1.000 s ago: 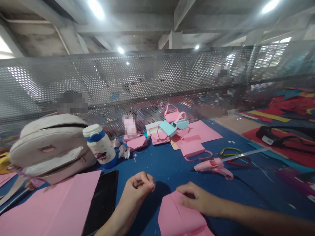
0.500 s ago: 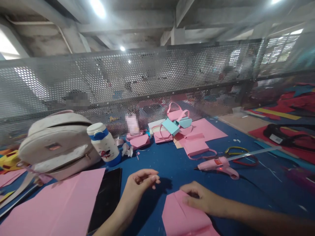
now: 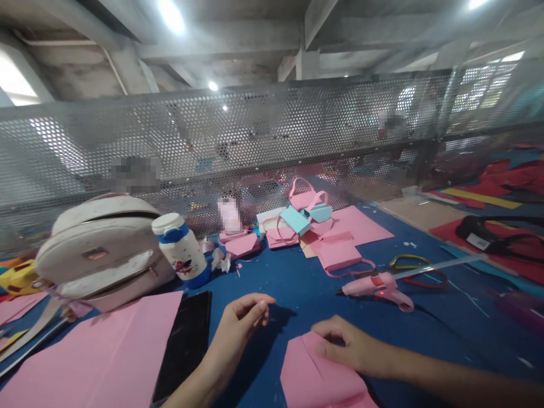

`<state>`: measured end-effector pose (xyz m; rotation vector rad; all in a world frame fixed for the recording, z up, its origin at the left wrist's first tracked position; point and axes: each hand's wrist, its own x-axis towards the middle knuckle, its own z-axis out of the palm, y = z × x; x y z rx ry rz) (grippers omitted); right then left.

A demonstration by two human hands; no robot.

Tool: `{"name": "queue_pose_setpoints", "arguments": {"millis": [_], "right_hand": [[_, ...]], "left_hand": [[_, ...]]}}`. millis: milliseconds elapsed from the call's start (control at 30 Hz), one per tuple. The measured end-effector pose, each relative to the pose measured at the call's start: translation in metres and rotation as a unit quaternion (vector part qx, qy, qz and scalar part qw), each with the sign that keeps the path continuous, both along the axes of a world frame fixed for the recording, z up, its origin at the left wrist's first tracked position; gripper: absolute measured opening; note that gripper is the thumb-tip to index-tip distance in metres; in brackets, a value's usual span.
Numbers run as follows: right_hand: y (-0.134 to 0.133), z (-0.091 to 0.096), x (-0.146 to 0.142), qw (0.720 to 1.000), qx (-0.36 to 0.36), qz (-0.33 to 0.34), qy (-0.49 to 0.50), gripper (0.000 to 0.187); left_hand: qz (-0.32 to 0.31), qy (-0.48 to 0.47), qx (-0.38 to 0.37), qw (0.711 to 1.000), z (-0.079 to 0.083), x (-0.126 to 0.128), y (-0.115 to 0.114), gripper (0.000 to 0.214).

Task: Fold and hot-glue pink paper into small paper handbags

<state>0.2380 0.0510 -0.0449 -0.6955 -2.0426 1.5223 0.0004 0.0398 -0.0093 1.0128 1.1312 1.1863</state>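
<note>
My left hand point(image 3: 246, 318) hovers over the blue tabletop point(image 3: 259, 283), thumb pressed against curled fingers and index finger stretched forward. Anything small between those fingertips is hidden. Close by on the right, my right hand point(image 3: 340, 340) grips the upper edge of a folded pink paper bag point(image 3: 317, 374), thumb on its front face. The bag has slanted flaps, and its lower end runs out of view. Beyond my right hand lies a pink glue gun point(image 3: 376, 286) with a clear glue stick in its back and a small red light lit.
Pink paper sheets point(image 3: 97, 351) overlap a black flat panel point(image 3: 185, 340) at left. Behind them stand a backpack point(image 3: 102, 249) and a bottle point(image 3: 181, 249). Small paper bags point(image 3: 335, 255) lie near the perforated metal screen point(image 3: 263, 124). Scissors point(image 3: 410, 262) rest behind the glue gun.
The fingers of my left hand have shifted slightly: the index finger is straighter and the thumb has drawn back along it. My right hand keeps its grip on the pink paper bag.
</note>
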Motion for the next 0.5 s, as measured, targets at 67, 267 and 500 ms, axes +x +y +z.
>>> {"name": "queue_pose_setpoints", "arguments": {"millis": [67, 267, 500], "right_hand": [[0.0, -0.001, 0.0, 1.0, 0.003, 0.002, 0.002, 0.06], [-0.001, 0.001, -0.001, 1.0, 0.003, 0.012, 0.007, 0.059], [0.001, -0.003, -0.001, 1.0, -0.002, 0.003, 0.013, 0.059]], "left_hand": [[-0.019, -0.01, 0.014, 1.0, 0.001, 0.001, 0.0, 0.045], [-0.051, 0.109, 0.076, 0.99, 0.005, -0.002, -0.006, 0.054], [-0.073, 0.23, 0.156, 0.958, 0.039, 0.002, -0.032, 0.038]]}}
